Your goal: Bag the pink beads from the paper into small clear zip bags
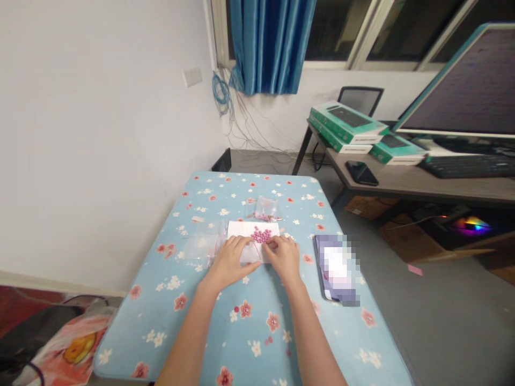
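Observation:
On a white sheet of paper (237, 229) lies a small heap of pinkish-purple beads (261, 236). At the left edge of the heap is my left hand (233, 260), its thumb held well apart from its fingers. A thin pink cord (257, 252) curves across the gap between that thumb and the fingertips. Whether the fingers grip the cord does not show clearly. My right hand (285, 257) touches the heap's lower right side with thumb and fingertips pinched together. What lies inside that pinch is too small to make out.
Behind the paper sits a small clear bag (266, 206) with beads by it. Flat clear bags (201, 241) lie left of the paper. A tablet or phone (322, 268), partly pixelated, rests at right on the flowered table (169, 332). Green boxes (346, 126) stand on a desk beyond.

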`<state>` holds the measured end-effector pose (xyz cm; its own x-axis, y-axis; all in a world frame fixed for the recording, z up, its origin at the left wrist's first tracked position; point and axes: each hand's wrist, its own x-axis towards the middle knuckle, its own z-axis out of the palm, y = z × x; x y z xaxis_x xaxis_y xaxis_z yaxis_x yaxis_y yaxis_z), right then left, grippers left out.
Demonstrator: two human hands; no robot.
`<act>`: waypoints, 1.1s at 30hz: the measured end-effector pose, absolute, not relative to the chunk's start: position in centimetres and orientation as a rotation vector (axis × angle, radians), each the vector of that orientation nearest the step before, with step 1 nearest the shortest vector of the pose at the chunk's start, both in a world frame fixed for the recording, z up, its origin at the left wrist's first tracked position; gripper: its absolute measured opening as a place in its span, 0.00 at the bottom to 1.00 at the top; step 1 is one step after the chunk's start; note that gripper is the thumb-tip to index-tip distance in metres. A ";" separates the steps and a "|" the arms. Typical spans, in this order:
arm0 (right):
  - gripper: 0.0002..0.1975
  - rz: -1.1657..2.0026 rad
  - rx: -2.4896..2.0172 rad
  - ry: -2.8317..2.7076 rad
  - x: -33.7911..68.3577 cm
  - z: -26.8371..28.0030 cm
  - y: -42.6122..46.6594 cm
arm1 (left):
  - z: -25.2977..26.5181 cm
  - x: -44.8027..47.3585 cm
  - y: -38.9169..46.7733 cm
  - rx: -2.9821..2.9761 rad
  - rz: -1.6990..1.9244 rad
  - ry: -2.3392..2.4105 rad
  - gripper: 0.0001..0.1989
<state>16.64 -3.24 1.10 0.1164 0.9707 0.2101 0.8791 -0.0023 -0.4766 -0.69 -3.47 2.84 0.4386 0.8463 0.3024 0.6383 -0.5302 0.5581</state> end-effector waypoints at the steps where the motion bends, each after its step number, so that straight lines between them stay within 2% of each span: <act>1: 0.07 0.246 -1.907 -1.788 16.7 1.1 -3.2 | 2.8 -0.7 -3.5 2.333 0.797 1.265 0.22; 8: 0.07 0.286 -1.880 -1.760 16.8 1.1 -3.2 | 2.9 -0.7 -3.4 2.335 0.780 1.261 0.22; 20: 0.08 0.751 -1.368 -1.629 17.2 0.9 -2.8 | 2.6 -0.8 -3.4 2.346 0.777 1.264 0.23; 33: 0.05 0.827 -1.302 -1.721 16.8 1.2 -3.0 | 2.5 -0.8 -3.3 2.355 0.776 1.266 0.24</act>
<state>16.82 -3.01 1.19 -0.1433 0.9666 0.2123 0.4385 0.2543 -0.8620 -0.80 -3.35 2.48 0.4492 0.8424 0.2975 0.6474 -0.5364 0.5414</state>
